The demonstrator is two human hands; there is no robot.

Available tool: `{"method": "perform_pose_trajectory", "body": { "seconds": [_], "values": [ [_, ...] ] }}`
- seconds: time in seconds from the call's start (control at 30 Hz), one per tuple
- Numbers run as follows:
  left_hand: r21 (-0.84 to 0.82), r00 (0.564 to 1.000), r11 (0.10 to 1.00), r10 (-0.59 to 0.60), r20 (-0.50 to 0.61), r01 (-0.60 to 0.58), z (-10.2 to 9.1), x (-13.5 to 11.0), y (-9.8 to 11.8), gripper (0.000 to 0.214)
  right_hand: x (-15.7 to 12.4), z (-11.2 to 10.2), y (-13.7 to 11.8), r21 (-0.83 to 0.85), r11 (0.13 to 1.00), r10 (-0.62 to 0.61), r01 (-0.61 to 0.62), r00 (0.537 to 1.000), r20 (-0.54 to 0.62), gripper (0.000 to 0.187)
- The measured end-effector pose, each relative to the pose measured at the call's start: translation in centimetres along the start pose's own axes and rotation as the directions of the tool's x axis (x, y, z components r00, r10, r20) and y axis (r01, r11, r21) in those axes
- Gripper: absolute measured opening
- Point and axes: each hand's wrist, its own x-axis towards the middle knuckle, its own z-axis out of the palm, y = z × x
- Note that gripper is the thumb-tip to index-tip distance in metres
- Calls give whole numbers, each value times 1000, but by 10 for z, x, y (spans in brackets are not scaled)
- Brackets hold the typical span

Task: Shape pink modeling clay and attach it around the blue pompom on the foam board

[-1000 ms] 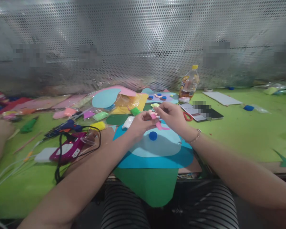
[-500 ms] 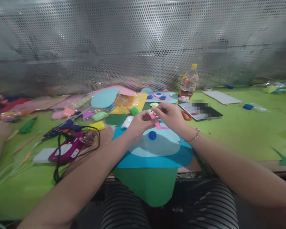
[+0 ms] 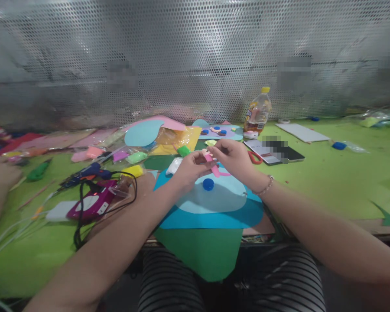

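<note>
Over the layered paper, my left hand (image 3: 189, 170) is closed around a pink clay strip (image 3: 213, 168) with small pale bits at its upper end. The fingertips of my right hand (image 3: 233, 158) are pinched together at that same upper end. Below my hands a round blue clay disc (image 3: 208, 184) lies on a light-blue paper shape (image 3: 211, 203), which rests on a darker blue sheet (image 3: 182, 220). Green paper (image 3: 201, 251) extends from beneath it over the table's front edge. A thin pink line shows on the light-blue paper beside the strip.
Left are a glue gun (image 3: 87, 172), a magenta power strip (image 3: 94, 201) with cables, and bagged clay (image 3: 134, 171). Another person's hand (image 3: 3, 173) is at the far left. Right are red-handled scissors (image 3: 255, 157), a phone (image 3: 263, 151), a bottle (image 3: 257, 112) and a white board (image 3: 302, 132).
My hands stay almost in the same place on the pink clay strip. At the far left, the other person's hand has shifted slightly to the right.
</note>
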Motion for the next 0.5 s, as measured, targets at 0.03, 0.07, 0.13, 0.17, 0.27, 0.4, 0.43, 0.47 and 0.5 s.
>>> {"method": "perform_pose_trajectory", "body": {
  "seconds": [0.03,0.07,0.13,0.17,0.27,0.4,0.43,0.47,0.5],
  "values": [
    [-3,1000,1000,-1,1,1,0,0,0,27,0,0,0,1,1000,-3,3,1000,1,32],
    [-6,1000,1000,-2,0,2,0,0,0,27,0,0,0,3,1000,-6,6,1000,2,31],
    [-9,1000,1000,-4,-4,4,1,-1,1,28,0,0,0,10,1000,-8,8,1000,4,31],
    [-9,1000,1000,-5,-6,5,1,-1,1,28,0,0,0,12,1000,-5,5,1000,5,31],
    [-8,1000,1000,-7,-6,7,0,-1,0,29,0,1,2,5,1000,8,-8,1000,10,31],
    [2,1000,1000,-3,6,3,-2,0,-1,30,0,1,2,3,1000,10,-10,1000,14,30],
    [9,1000,1000,-3,6,3,-2,1,-2,30,0,0,2,5,1000,9,-10,1000,14,30],
    [17,1000,1000,-2,5,2,-2,1,-2,30,0,0,1,4,1000,10,-10,1000,12,30],
    [24,1000,1000,-1,4,0,-2,1,-2,29,0,0,1,1,1000,11,-11,1000,10,31]
  ]
}}
